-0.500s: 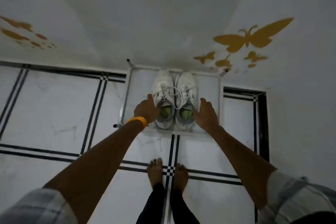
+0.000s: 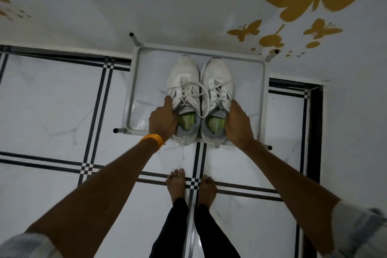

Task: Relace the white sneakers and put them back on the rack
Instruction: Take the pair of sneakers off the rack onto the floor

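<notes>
Two white sneakers stand side by side on the rack's top shelf (image 2: 144,81), toes toward the wall. The left sneaker (image 2: 184,81) and the right sneaker (image 2: 217,81) have green insoles and loose white laces (image 2: 201,90) that cross between them. My left hand (image 2: 162,119), with an orange band at the wrist, grips the outer side of the left sneaker's collar. My right hand (image 2: 237,123) grips the outer side of the right sneaker's collar. Both heels overhang the shelf's near edge a little.
The rack is a white frame with short corner posts (image 2: 134,40), set against a white wall with gold butterfly stickers (image 2: 310,0). My bare feet (image 2: 190,186) stand on the white tiled floor just in front of the rack.
Both hands have closed in on the sneakers' collars; before, they were resting beside the shoes. The view has come nearer to the rack.
</notes>
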